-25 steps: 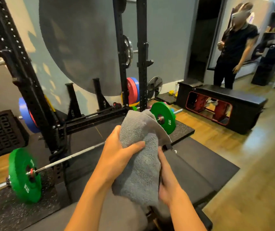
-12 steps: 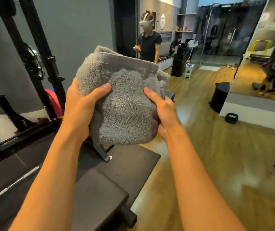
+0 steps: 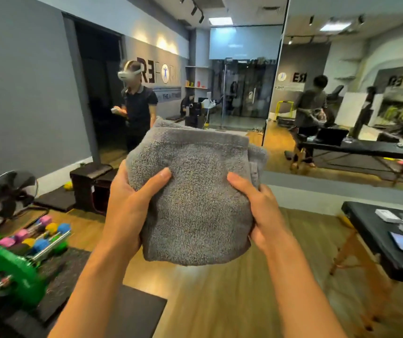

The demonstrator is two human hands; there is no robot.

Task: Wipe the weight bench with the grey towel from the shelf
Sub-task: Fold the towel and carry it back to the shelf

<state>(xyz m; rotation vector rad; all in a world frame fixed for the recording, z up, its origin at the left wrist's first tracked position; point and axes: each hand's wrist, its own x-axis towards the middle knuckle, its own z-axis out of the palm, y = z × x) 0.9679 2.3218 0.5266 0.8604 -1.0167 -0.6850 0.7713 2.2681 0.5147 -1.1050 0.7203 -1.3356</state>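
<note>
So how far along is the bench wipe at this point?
Done: the grey towel is off the shelf. In hand: the left hand and right hand hold it folded at chest height, above the wooden floor. Left: the wiping; the towel touches no bench now.
</note>
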